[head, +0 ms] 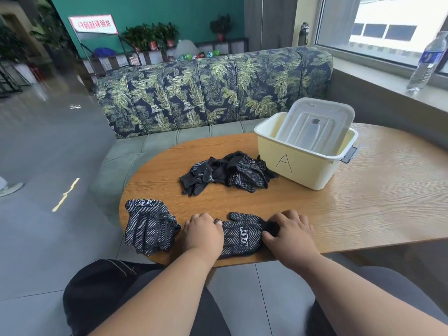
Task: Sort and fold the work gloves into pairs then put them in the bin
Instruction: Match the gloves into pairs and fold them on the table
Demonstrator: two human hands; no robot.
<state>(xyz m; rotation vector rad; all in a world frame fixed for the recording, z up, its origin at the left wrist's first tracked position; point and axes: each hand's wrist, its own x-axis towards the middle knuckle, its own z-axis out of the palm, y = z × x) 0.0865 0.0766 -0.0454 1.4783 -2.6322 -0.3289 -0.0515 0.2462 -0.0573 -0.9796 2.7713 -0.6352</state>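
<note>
The black knit work glove with white grip dots (242, 235) lies flat at the near edge of the oval wooden table (363, 214), well short of the pale yellow plastic bin marked A (300, 163). My left hand (203, 232) curls over its fingers; my right hand (291, 230) pinches its cuff. I judge a loose fold could spring open or slide off the edge. I can't tell whether a second glove lies beneath, nor count the tangled black glove heap (228, 173) beside the bin or the stack (149, 225) further left.
</note>
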